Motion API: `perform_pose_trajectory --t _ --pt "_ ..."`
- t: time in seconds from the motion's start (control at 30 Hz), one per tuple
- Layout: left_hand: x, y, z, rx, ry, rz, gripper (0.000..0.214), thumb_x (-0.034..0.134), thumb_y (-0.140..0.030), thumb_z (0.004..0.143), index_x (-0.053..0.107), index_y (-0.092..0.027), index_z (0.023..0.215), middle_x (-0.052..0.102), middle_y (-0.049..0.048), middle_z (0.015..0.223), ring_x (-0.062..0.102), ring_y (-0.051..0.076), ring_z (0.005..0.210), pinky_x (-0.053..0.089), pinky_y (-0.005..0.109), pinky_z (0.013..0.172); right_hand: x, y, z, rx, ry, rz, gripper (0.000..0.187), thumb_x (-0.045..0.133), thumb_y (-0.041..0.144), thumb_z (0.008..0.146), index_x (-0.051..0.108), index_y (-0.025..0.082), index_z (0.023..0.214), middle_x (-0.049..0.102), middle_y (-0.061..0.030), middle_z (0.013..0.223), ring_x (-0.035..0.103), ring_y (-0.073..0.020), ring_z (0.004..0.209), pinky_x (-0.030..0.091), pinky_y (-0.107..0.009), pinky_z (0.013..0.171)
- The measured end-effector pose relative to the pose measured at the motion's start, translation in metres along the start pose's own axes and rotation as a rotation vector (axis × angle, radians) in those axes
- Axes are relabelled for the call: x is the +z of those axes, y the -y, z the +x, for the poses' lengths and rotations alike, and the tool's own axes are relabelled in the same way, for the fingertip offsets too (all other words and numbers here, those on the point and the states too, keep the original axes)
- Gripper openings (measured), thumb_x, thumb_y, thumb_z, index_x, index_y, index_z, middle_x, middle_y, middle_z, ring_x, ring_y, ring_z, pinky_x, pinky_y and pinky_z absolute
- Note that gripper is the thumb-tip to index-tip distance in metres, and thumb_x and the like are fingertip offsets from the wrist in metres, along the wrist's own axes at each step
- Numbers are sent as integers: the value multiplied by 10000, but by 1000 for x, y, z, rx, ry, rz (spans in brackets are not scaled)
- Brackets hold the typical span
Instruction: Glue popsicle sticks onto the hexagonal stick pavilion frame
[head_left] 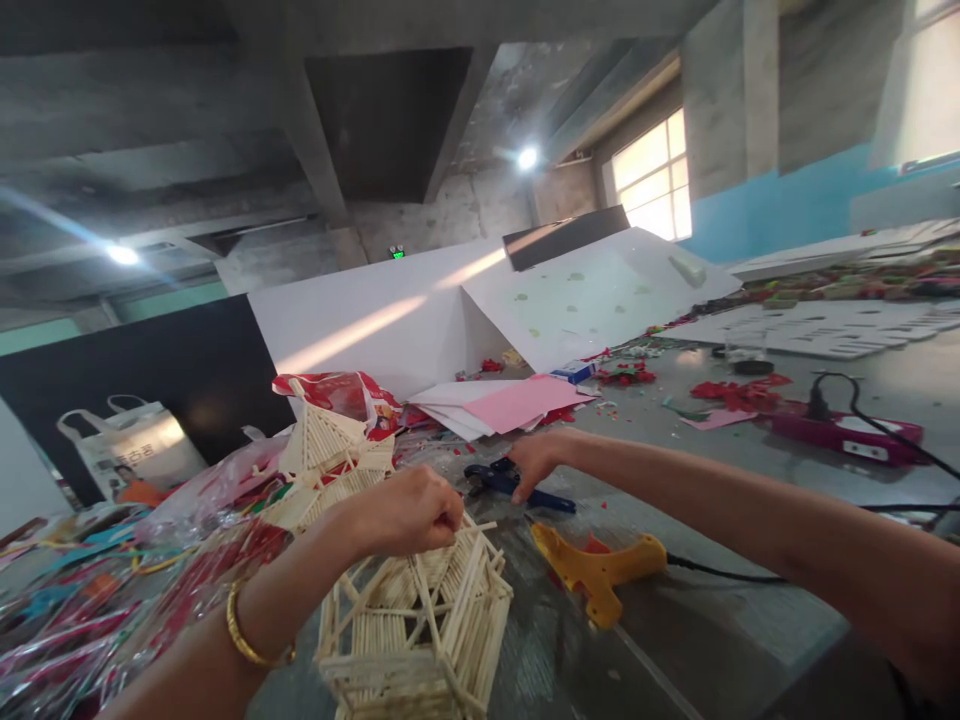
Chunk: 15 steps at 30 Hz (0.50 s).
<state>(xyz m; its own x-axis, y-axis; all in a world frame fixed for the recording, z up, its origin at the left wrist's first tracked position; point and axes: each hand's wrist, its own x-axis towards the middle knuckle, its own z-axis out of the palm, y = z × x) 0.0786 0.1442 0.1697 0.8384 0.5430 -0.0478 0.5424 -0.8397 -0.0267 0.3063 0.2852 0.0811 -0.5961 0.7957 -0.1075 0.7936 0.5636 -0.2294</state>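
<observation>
My left hand [411, 511], with a gold bangle on the wrist, is closed in a fist on the top of a pale stick-built model house [420, 620] standing on the grey table [750, 620]. My right hand [534, 462] reaches forward and closes its fingers over a dark blue tool with handles [510, 484] lying on the table. A second stick-built house [330, 455] stands just behind my left hand. A yellow glue gun [596, 570] lies on its side between my arms, its black cord running off to the right.
Clear plastic bags with red and coloured bits [112, 590] are heaped at the left. Pink and white paper sheets [517, 402] lie behind, with white boards [465, 310] propped up. A magenta power strip [847, 432] with a plugged cable sits at the right. Red scraps litter the table.
</observation>
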Motion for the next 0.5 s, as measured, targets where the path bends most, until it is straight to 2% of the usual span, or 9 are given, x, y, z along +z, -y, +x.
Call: perform_pose_trajectory --t 0.13,0.33,0.5 --pt "1 1 0 15 -8 -10 181 489 -30 642 638 -132 636 617 -12 622 513 65 573 346 150 580 -2 -2 2 43 28 -79 659 749 558 369 679 166 894 674 -66 866 591 -275 859 423 -312 738" --pt "1 0 0 4 -14 -20 182 503 -38 644 658 -133 660 634 -2 634 520 73 572 356 156 580 -3 -1 7 95 62 -174 766 715 600 372 669 103 953 638 -158 991 564 -352 910 415 -377 731" --pt "2 1 3 -3 -25 -40 200 506 -45 653 681 -133 698 666 12 679 555 82 605 375 152 601 -3 0 8 105 79 -209 729 700 600 398 673 133 957 645 -128 973 572 -325 902 409 -340 711"
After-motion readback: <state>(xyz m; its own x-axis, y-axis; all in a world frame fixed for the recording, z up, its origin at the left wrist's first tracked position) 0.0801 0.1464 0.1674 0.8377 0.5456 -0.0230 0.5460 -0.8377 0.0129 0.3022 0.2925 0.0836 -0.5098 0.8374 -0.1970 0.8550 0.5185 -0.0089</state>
